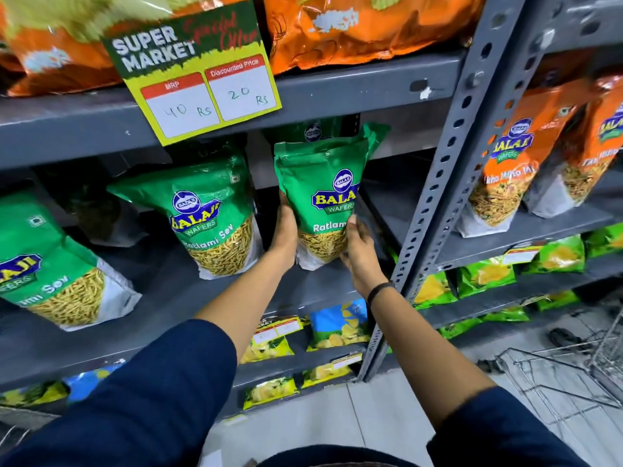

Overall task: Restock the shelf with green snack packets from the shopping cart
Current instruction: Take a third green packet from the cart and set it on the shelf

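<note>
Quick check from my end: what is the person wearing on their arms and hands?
Both arms have dark navy sleeves pushed up toward the elbows, leaving the forearms bare. The left hand wears no glove and no jewellery shows. The right hand is also ungloved, with a thin black band around the wrist.

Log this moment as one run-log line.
step: placing | left hand + right hand: both gripping green Ratlami Sev packet | packet: upright on shelf | cart: lower right

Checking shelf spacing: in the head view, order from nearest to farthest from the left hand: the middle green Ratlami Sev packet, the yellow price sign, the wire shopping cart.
1. Middle green Ratlami Sev packet, just left of the left hand.
2. Yellow price sign, above on the shelf edge.
3. Wire shopping cart, lower right on the floor.
</note>
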A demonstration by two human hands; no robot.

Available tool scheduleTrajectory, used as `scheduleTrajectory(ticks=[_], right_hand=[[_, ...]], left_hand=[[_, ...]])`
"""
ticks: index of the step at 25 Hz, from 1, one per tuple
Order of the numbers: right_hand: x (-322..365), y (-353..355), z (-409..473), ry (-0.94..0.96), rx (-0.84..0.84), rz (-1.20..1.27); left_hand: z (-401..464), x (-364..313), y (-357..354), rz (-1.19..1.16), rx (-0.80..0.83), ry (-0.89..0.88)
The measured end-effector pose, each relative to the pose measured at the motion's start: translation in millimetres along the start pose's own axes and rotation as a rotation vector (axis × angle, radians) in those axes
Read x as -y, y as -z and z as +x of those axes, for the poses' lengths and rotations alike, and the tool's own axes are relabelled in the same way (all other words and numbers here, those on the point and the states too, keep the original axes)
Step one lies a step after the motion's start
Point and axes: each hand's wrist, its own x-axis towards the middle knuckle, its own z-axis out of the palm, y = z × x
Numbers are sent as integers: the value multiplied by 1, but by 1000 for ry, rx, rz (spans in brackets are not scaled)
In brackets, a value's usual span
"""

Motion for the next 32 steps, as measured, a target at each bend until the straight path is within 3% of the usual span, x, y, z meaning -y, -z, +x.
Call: scheduleTrajectory(ticks=[5, 10, 11, 14, 16, 17, 18, 20, 23, 25, 28, 32], right_hand=[[0, -5, 3, 0, -4, 23], [-31, -16, -20, 56, -428, -30], [-46, -20, -29, 39, -387, -59], [-72, -47, -46, -15, 55, -172], [-61, -66, -36, 4, 240, -302], [-52, -78, -31, 35, 302, -370], [-45, -88, -22, 78, 350, -441], [-36, -104, -7, 114, 458, -591], [-44, -122, -1, 92, 557, -606], [-62, -130, -3, 106, 477, -606], [-77, -136, -11, 126, 509, -587], [-89, -136, -22, 143, 430, -507]], left_hand=[[19, -5, 2, 18, 114, 41], [-9, 19, 39, 128, -105, -130], [-21, 38, 61, 149, -163, -192], [-51, 71, 129, 208, -598, -222], [-32, 59, 166, 12, -847, -171], [-20, 42, 182, -48, -881, -152], [-6, 25, 193, -49, -807, -131], [16, 4, 207, 41, -488, -74], [16, -9, 198, 126, -105, 35], [10, -7, 196, 124, -112, 64], [5, -3, 210, 110, -218, 110], [-3, -6, 221, 76, -199, 125]])
